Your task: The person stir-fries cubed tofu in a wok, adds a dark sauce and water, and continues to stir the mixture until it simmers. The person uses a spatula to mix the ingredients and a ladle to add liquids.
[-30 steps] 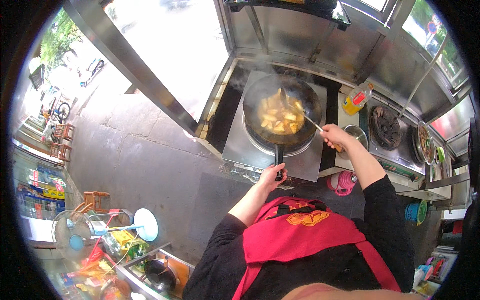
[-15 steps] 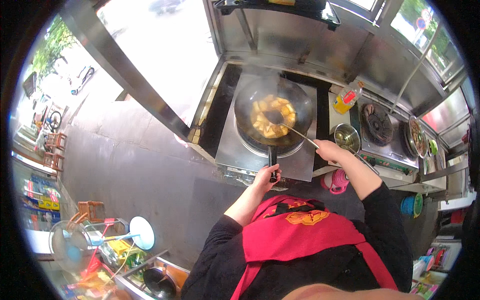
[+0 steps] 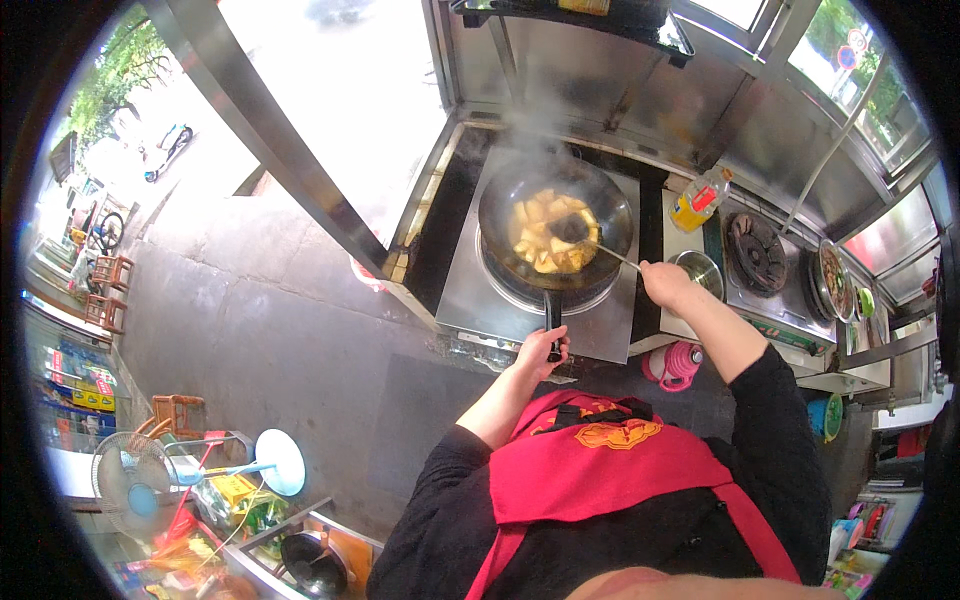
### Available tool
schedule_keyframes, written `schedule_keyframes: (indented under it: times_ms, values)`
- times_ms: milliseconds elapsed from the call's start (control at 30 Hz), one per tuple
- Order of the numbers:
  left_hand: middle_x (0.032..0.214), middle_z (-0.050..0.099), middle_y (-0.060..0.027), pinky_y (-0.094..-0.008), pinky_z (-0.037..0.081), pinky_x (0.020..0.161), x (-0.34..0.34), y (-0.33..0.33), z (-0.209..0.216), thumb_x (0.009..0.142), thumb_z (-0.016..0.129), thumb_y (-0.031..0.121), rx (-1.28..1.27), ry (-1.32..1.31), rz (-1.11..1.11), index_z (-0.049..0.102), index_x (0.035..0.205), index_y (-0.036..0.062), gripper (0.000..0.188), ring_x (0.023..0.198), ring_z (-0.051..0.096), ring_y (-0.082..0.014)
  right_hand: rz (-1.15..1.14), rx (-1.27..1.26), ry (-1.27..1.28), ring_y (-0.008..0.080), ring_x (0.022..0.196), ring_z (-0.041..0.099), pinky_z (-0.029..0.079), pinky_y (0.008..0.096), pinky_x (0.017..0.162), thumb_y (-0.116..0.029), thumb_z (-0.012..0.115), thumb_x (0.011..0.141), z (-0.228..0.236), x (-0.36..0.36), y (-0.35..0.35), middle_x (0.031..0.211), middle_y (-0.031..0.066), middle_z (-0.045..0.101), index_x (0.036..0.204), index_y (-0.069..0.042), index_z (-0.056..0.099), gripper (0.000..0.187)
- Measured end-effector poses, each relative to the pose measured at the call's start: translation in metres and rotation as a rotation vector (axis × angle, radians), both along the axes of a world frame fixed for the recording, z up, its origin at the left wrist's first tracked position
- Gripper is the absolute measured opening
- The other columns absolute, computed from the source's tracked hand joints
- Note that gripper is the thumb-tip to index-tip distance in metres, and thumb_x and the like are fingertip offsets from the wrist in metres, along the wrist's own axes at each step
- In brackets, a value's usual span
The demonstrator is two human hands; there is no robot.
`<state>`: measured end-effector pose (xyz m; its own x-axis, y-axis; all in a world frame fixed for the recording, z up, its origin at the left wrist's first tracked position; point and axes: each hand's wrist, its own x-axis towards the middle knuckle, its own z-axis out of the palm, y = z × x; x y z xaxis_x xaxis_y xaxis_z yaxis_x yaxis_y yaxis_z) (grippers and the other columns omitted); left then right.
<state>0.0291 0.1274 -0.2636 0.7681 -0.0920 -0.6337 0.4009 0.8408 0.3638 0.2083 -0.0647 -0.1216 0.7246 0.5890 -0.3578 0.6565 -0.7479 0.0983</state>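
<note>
A dark wok [image 3: 497, 215] sits on the burner, steam rising from it. Pale yellow chunks of food [image 3: 537, 212], browned in places, lie in its middle. My left hand [image 3: 543, 350] is closed round the wok's black handle [image 3: 553, 312] on the near side. Gripped in my right hand [image 3: 668, 286] is a long-handled ladle [image 3: 618, 257]. The ladle's dark bowl rests among the chunks, at the right of the heap. Behind the right hand a metal pot [image 3: 700, 268] is partly hidden.
Right of the stove top [image 3: 590, 335] stands an oil bottle [image 3: 700, 200]. Beyond it are a second burner [image 3: 753, 250] and a pan of food [image 3: 832, 275]. A pink jug [image 3: 673, 364] is below the counter edge. A dark rack [image 3: 580, 18] hangs above the wok.
The ladle has moved to the right through the chunks, and my right hand has shifted slightly right and away from me. My left hand keeps its hold on the wok handle.
</note>
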Motion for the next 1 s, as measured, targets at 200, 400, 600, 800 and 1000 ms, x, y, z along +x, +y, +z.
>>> schedule_keyframes:
  times_ms: [200,400,600,800,1000]
  values:
    - [0.073,0.055,-0.0099,-0.0262,0.044,0.046,0.001,0.000,0.004,0.085,0.060,0.009,-0.001,0.004,0.002,0.053,0.086,-0.0001,0.012,0.056,0.051,-0.0152,0.070,-0.154,-0.193,0.0308,0.082,0.064,0.052,0.0417,0.066,-0.008,0.050,0.078,0.067,0.022,0.014,0.086,0.0166,0.065,0.088,-0.003,0.061,0.016]
    - [0.073,0.055,-0.0097,-0.0259,0.044,0.046,0.000,0.001,0.012,0.085,0.060,0.009,0.039,0.037,0.009,0.052,0.086,-0.0001,0.012,0.056,0.050,-0.0152,0.238,-0.013,-0.335,0.0329,0.079,0.063,0.051,0.0437,0.065,-0.010,0.052,0.074,0.123,0.047,0.052,0.077,0.0155,0.064,0.075,-0.008,0.064,0.012]
    - [0.072,0.053,-0.0083,-0.0259,0.043,0.047,-0.002,0.000,0.013,0.084,0.060,0.010,0.015,0.010,0.013,0.051,0.085,0.0008,0.013,0.055,0.049,-0.0146,0.296,-0.014,-0.286,0.0327,0.078,0.062,0.049,0.0425,0.065,-0.008,0.057,0.068,0.121,0.067,0.093,0.077,0.0136,0.064,0.075,-0.009,0.066,0.012]
    - [0.073,0.055,-0.0079,-0.0267,0.043,0.047,-0.001,0.001,0.021,0.084,0.061,0.011,0.073,0.027,0.014,0.051,0.085,0.0019,0.013,0.057,0.051,-0.0143,0.314,-0.015,-0.189,0.0314,0.079,0.061,0.048,0.0421,0.066,-0.006,0.059,0.063,0.132,0.102,0.114,0.078,0.0124,0.064,0.075,-0.009,0.066,0.015]
    - [0.071,0.054,-0.0083,-0.0258,0.043,0.043,0.000,0.000,0.014,0.083,0.062,0.010,0.047,0.000,0.030,0.048,0.086,0.0017,0.016,0.053,0.051,-0.0146,0.248,-0.166,-0.008,0.0203,0.070,0.064,0.049,0.0353,0.063,-0.010,0.066,0.067,0.150,0.139,0.144,0.078,0.0080,0.067,0.091,-0.010,0.068,0.024]
